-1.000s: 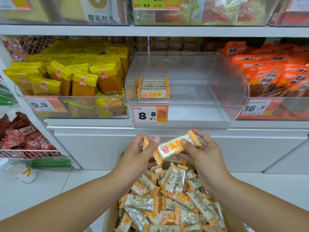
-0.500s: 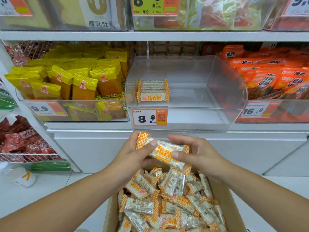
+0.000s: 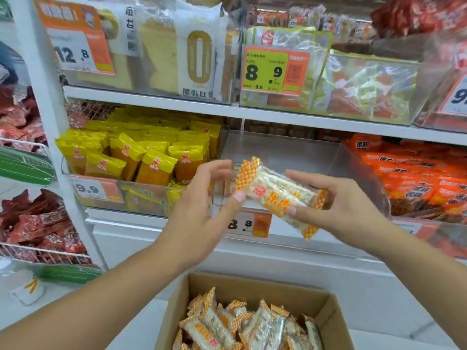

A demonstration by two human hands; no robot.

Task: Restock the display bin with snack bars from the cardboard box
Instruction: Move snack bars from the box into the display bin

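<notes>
Both hands hold a small stack of white snack bars (image 3: 274, 192) with orange checked ends, raised in front of the clear display bin (image 3: 280, 152). My left hand (image 3: 202, 210) pinches the stack's left end between thumb and fingers. My right hand (image 3: 338, 205) grips its right end, thumb underneath. The bars tilt down to the right. The bin's front lip carries an 8.8 price tag (image 3: 249, 224). The bin's inside is mostly hidden behind the hands. Below, the open cardboard box (image 3: 255, 289) holds several more of the same bars (image 3: 242, 324).
Yellow snack packs (image 3: 141, 155) fill the bin to the left, orange packs (image 3: 419, 173) the bin to the right. Bread and bagged goods sit on the shelf above (image 3: 227, 109). Wire racks of red packs (image 3: 38, 223) stand at far left. The floor is white.
Both hands have lifted the bars from just above the box up to the level of the bin's front. The camera has tilted upward, showing more of the upper shelf.
</notes>
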